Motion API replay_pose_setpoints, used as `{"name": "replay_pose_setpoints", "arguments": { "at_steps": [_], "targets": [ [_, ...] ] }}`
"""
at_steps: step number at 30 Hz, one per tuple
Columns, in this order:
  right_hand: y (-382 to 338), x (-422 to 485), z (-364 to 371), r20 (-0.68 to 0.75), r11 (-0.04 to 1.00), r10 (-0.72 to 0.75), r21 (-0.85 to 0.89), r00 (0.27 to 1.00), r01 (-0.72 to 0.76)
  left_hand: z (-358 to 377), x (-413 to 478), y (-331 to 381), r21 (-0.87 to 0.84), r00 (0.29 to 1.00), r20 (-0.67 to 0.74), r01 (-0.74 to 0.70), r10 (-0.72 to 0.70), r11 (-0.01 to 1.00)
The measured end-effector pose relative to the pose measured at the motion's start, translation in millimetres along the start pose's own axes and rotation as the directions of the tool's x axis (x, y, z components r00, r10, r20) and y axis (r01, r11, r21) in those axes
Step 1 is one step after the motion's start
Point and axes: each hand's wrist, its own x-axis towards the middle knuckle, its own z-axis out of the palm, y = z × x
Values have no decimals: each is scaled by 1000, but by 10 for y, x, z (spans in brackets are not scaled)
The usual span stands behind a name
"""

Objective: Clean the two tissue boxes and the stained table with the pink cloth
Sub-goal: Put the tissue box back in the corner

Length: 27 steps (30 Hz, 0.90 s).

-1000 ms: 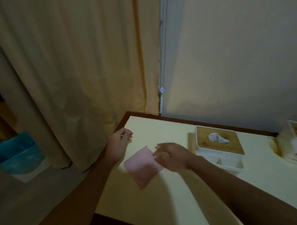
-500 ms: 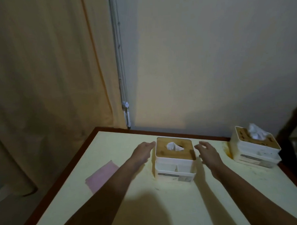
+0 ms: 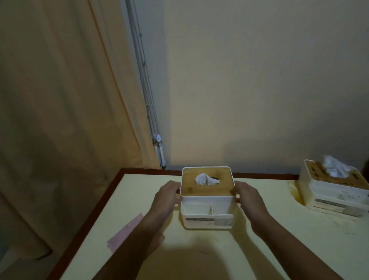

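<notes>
Looking down, we see the pale yellow table [image 3: 225,255] with its dark brown edge filling the lower half of the view. A curtain [image 3: 53,123] hangs at the left and a plain wall [image 3: 260,74] stands behind.

On the table, straight before us, is the centre tissue box [image 3: 207,210], white with a wooden lid and with its open front compartments turned toward us. The right tissue box [image 3: 336,195] stands well apart, at the far right edge, and looks spotted with dirt.

The pink cloth [image 3: 125,232] lies flat near the left edge of the table. Its long axis runs slantwise from near-left to far-right, and one end is hidden under the left forearm.

The left hand [image 3: 166,197] grasps the left side of the centre box and the right hand [image 3: 249,197] grasps the right side, with the fingers curled at its rim. The box sits between the two palms. We cannot tell if it is lifted or rests on the table.

A yellow-brown stain [image 3: 294,190] marks the table just beside the right box. A white tissue [image 3: 206,179] sticks up from the centre lid.

In our judgement the coming move turns on the cloth. It lies to the left of the held box, much nearer to the left hand, and nothing stands between them. The right hand may need to hold the box alone while the left hand lets go and takes the cloth.
</notes>
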Motion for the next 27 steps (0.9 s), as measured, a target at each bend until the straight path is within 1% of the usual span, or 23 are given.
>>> {"name": "replay_pose_setpoints", "arguments": {
  "at_steps": [2,4,6,10,13,16,19,23,25,27],
  "targets": [
    [-229,37,186,80,999,-35,22,996,33,-304,42,22,-108,999,-40,22,-26,994],
    [-427,91,449,160,997,-73,23,984,70,-637,87,17,-259,991,-95,65,-92,964],
    [-557,165,756,209,995,-97,38,973,91,-947,159,-82,-357,980,-139,86,-144,930],
    [-639,275,1414,312,999,-55,19,949,51,-1429,308,-469,-401,957,-185,134,-223,906],
    [-662,316,1830,371,999,-45,16,928,42,-1645,384,-718,-448,944,-197,152,-263,881],
    [-673,389,2155,388,998,-68,32,919,60,-1793,492,-864,-467,946,-200,135,-254,874],
    [-656,486,2362,380,998,-62,39,923,51,-1912,661,-1029,-508,943,-206,126,-262,852],
    [-595,549,2521,331,996,-85,36,940,77,-1975,814,-1166,-519,946,-174,148,-274,842],
    [-539,570,2575,311,996,-89,40,946,80,-1975,857,-1223,-550,948,-154,153,-279,821],
    [-485,587,2619,311,995,-95,69,946,77,-1962,890,-1293,-597,962,-135,111,-236,794]
  ]
}}
